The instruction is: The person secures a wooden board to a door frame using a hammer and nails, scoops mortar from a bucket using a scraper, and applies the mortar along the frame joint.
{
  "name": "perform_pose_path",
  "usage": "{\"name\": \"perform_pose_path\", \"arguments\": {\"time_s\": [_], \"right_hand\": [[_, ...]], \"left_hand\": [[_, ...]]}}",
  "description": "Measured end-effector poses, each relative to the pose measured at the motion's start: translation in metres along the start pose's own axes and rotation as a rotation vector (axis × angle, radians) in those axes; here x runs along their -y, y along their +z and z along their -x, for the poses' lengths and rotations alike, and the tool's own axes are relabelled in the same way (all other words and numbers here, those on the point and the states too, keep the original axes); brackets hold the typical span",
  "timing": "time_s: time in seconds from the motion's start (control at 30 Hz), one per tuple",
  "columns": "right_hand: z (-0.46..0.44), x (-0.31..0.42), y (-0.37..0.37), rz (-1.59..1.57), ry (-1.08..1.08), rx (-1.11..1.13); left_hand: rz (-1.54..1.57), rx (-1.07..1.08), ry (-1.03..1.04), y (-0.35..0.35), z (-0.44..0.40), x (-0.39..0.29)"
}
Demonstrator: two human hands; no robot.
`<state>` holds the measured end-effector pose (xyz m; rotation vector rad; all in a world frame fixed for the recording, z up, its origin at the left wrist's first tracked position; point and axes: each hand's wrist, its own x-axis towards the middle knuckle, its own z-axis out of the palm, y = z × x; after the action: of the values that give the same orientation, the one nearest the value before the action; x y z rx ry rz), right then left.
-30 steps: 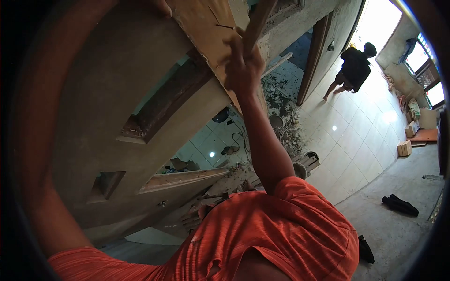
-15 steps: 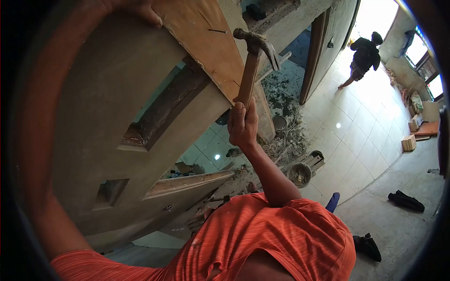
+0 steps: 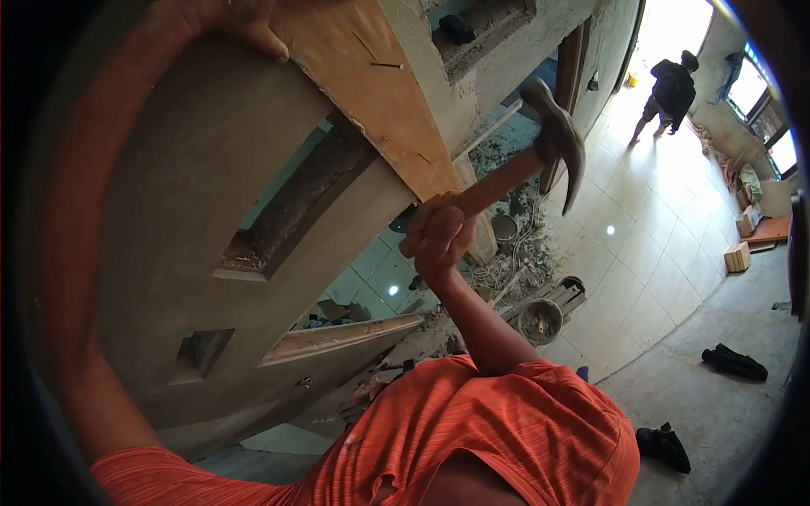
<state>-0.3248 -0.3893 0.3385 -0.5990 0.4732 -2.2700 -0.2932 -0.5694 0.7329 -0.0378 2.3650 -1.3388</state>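
Your right hand (image 3: pixel 440 240) holds the hammer (image 3: pixel 504 184), its head up and to the right of that hand. The board (image 3: pixel 380 105) slants between your two hands, its lower end just behind the right one, its upper edge by your left hand (image 3: pixel 232 18); a nail (image 3: pixel 387 65) is on it. Left of your right hand and below your left lies the wall (image 3: pixel 169 185). Below and right of your right hand, a bucket (image 3: pixel 540 323) stands on the floor (image 3: pixel 641 287), with a box (image 3: pixel 737 257) well to the bucket's right

At two o'clock we see a dark-grey hammer head (image 3: pixel 558 142) on a tan handle (image 3: pixel 502 185); at twelve, an orange-brown board (image 3: pixel 371 93); at nine, a grey-brown wall (image 3: pixel 160 211); at five, our red, finely streaked shirt (image 3: pixel 540 413); at three, pale, grid-lined tiles (image 3: pixel 641 270)
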Motion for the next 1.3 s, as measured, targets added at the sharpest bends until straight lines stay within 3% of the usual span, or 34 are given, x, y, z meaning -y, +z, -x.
{"name": "perform_pose_path", "arguments": {"time_s": [0.03, 0.07, 0.13, 0.2, 0.27, 0.33, 0.4, 0.47, 0.53, 0.57, 0.6, 0.67, 0.73, 0.8, 0.83, 0.9, 1.03, 1.1, 1.23, 1.3], "right_hand": [[0.003, -0.041, -0.022, 0.189, -0.111, 0.047], [0.003, -0.031, -0.020, 0.194, -0.107, 0.047], [-0.014, -0.001, -0.002, 0.312, 0.420, 0.117], [-0.013, 0.004, -0.001, 0.313, 0.350, 0.080], [-0.012, -0.002, -0.003, 0.123, -0.072, 0.056], [-0.006, -0.014, 0.002, 0.094, -0.027, -0.067], [-0.020, 0.006, 0.009, 0.274, 0.465, 0.075], [-0.017, 0.004, 0.005, 0.282, 0.392, 0.050], [-0.012, -0.007, -0.001, 0.163, -0.029, 0.006], [-0.015, -0.013, 0.005, 0.345, -0.142, -0.012], [-0.014, -0.008, 0.003, 0.351, -0.140, -0.011], [-0.023, 0.007, 0.006, 0.376, 0.395, 0.056], [-0.018, -0.001, -0.003, 0.350, 0.321, 0.072], [-0.015, -0.008, -0.004, 0.161, 0.036, 0.033], [-0.010, -0.009, -0.005, 0.165, 0.044, 0.034], [-0.018, 0.003, 0.005, 0.319, 0.433, 0.075], [-0.001, 0.005, -0.025, 0.234, 0.376, 0.013], [0.013, -0.010, -0.051, 0.333, 0.095, -0.026], [0.055, -0.016, -0.075, 0.286, 0.258, -0.102], [0.075, -0.020, -0.081, 0.275, 0.446, -0.100]], "left_hand": [[0.000, 0.004, 0.001, 0.001, 0.000, -0.001], [0.007, 0.010, 0.000, 0.003, 0.000, -0.002], [-0.007, 0.011, -0.008, 0.003, -0.001, 0.001], [-0.013, 0.011, -0.004, 0.002, -0.003, 0.002], [-0.015, 0.016, -0.004, 0.002, 0.001, 0.002], [0.002, 0.029, -0.006, 0.003, 0.001, 0.000], [-0.020, 0.021, -0.009, 0.004, 0.001, 0.002], [-0.021, 0.014, -0.014, 0.005, 0.001, -0.001], [-0.019, 0.012, -0.032, 0.000, 0.004, -0.003], [0.004, 0.070, -0.044, -0.008, 0.003, -0.006], [0.021, 0.123, -0.056, -0.013, 0.001, -0.008], [0.005, 0.069, -0.050, -0.007, 0.000, -0.004], [0.002, 0.030, -0.028, -0.002, 0.001, -0.002], [0.040, 0.142, -0.065, -0.019, 0.000, -0.009], [0.049, 0.145, -0.066, -0.018, 0.001, -0.011], [0.036, 0.130, -0.067, -0.017, 0.001, -0.010], [0.030, 0.115, -0.069, -0.012, -0.001, -0.011], [0.025, 0.112, -0.076, -0.010, -0.001, -0.011], [0.015, 0.117, -0.086, -0.009, -0.001, -0.011], [0.011, 0.128, -0.089, -0.009, -0.003, -0.012]]}}
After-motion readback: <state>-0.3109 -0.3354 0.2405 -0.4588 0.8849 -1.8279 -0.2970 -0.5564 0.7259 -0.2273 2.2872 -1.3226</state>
